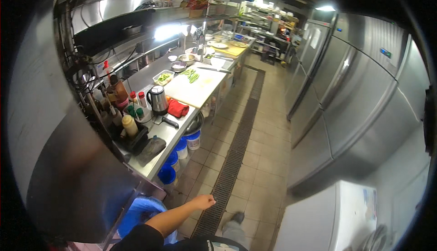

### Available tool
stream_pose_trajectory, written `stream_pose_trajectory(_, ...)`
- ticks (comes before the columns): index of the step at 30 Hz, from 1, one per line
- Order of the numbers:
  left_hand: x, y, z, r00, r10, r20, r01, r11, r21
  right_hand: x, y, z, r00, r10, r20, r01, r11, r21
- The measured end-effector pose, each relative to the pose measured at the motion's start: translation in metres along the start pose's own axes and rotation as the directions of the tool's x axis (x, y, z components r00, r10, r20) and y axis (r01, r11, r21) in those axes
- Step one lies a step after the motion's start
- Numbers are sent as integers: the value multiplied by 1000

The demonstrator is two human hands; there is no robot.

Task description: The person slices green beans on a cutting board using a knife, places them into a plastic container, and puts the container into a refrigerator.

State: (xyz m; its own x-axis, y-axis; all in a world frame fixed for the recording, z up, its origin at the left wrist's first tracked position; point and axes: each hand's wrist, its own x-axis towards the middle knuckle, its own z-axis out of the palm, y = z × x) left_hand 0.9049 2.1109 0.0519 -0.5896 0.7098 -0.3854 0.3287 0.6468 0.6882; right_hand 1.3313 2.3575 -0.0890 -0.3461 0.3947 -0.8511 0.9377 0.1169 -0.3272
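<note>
My left hand (pixel 203 202) hangs in the air over the aisle, beside the long floor drain grate (pixel 239 148). Its fingers are curled in, and nothing shows in them. My right hand is out of the picture. To the left runs a steel counter (pixel 150 162) with a white cutting board (pixel 182 91), on which lie green vegetable pieces (pixel 193 76) and a knife (pixel 214 69). Closer to me on the counter are a steel kettle (pixel 158 100), a red cloth (pixel 177 108) and a black-handled blade (pixel 170 122). A tub of cut greens (pixel 163 77) touches the board's far left side.
Blue-lidded buckets (pixel 181 148) stand under the counter. A bin with a blue liner (pixel 136 212) is just left of my forearm. Tall steel refrigerators (pixel 339 101) line the right side, with a white chest-like box (pixel 314 219) nearer me. Squeeze bottles (pixel 129 126) crowd the counter's near end.
</note>
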Motion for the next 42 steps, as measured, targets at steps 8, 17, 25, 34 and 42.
stream_pose_trajectory(8, 117, -128, 33, 902, -430, 46, 392, 857, 335, 197, -216, -190, 976, -145, 160, 118, 979, 163)
stream_pose_trajectory(17, 218, -73, -113, 742, -661, -112, 308, 485, -819, 303, -674, -460, 881, -454, -137, 473, 857, 205)
stream_pose_trajectory(25, 429, -5, -441, 688, -450, -570, -296, 543, -786, 340, -885, -356, 870, -431, 238, 421, 902, 94)
stream_pose_trajectory(34, 556, -54, -657, 366, -307, -879, 411, 900, -144, 281, -1169, -321, 208, -959, 194, 953, 154, -261)
stream_pose_trajectory(42, 626, -67, -668, 296, -377, -878, 611, 781, -129, 345, -1360, -329, -12, -966, 257, 706, -190, -682)
